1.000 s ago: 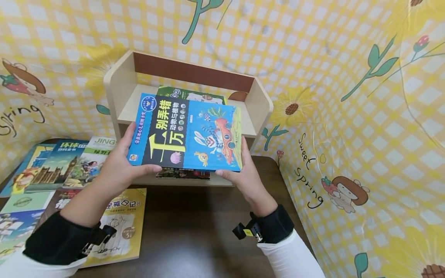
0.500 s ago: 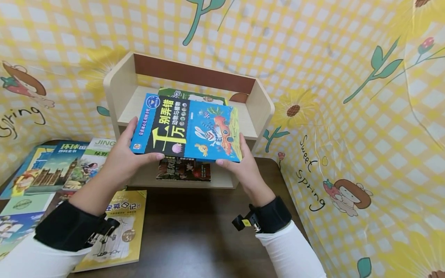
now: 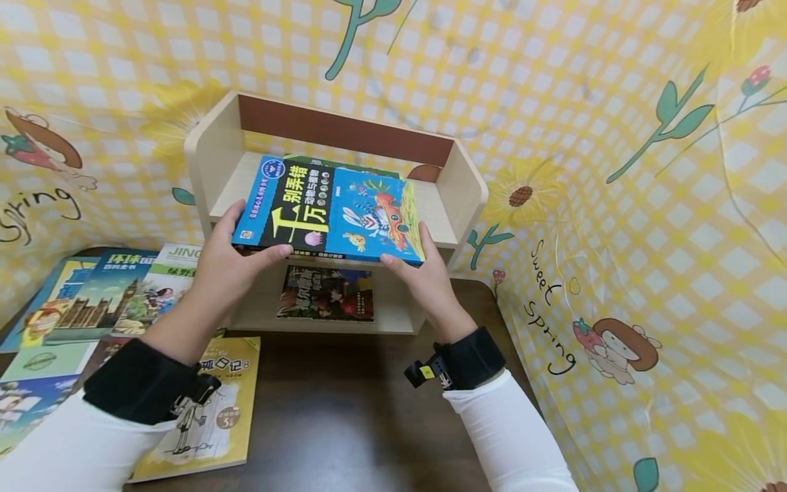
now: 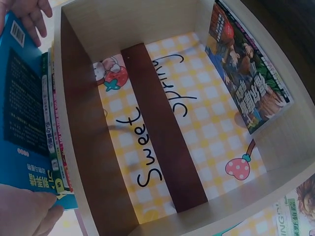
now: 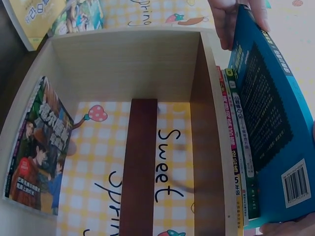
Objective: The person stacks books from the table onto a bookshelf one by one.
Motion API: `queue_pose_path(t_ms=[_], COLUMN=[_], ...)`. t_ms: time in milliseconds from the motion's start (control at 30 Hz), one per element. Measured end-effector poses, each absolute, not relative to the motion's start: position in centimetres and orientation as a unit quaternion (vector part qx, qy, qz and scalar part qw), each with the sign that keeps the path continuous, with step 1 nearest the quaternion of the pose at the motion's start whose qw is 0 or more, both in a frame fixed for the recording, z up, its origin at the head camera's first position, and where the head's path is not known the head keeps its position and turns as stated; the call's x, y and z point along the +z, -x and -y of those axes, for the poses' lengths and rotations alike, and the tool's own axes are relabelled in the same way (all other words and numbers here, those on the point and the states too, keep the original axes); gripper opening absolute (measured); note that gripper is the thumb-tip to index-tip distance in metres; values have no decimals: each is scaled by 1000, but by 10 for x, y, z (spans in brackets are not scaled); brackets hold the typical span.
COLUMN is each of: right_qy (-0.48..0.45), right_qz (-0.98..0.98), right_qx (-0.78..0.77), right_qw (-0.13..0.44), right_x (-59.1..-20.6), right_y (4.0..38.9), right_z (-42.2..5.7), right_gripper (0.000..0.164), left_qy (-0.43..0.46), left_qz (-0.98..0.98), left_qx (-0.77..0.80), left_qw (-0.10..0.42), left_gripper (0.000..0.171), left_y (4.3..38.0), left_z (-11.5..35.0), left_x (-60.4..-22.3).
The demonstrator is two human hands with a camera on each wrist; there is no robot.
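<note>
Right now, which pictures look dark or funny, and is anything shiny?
Head view: brightest, pale glare on the brown table, big title on the blue book readable; left wrist view: dimmer, edges of the shelf looking bowed; right wrist view: also dim, edges bowed, the blue book's small print too blurry to read.

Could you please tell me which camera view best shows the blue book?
The head view: the blue book shows its illustrated front cover almost whole there, between the left hand and right hand. The left and right wrist views show mainly its barcoded back, cut off by the picture edge.
</note>
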State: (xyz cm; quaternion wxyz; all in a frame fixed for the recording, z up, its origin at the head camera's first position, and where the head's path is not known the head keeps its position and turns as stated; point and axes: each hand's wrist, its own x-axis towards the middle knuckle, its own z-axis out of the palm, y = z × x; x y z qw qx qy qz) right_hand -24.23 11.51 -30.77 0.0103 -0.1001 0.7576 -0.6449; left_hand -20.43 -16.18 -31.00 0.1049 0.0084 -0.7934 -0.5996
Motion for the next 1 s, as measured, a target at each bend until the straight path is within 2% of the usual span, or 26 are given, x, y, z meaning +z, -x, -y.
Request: queue_pose_path(t_ms=[700,1000], right_qy=[96,89], right_qz=[-805,-852], right_qx=[-586,-514], right_qw=[-20,-43], right_x=[-301,-297], right_y=[270,277], right_z=[-109,-108], right_gripper=[97,95], left_qy=[-7,-19], left_qz=[810,825], left_qx=[-565,-543], left_qw=[153,157], left_gripper=[94,96], left_y=[235,243], left_z=[160,159], left_x=[-305,-303])
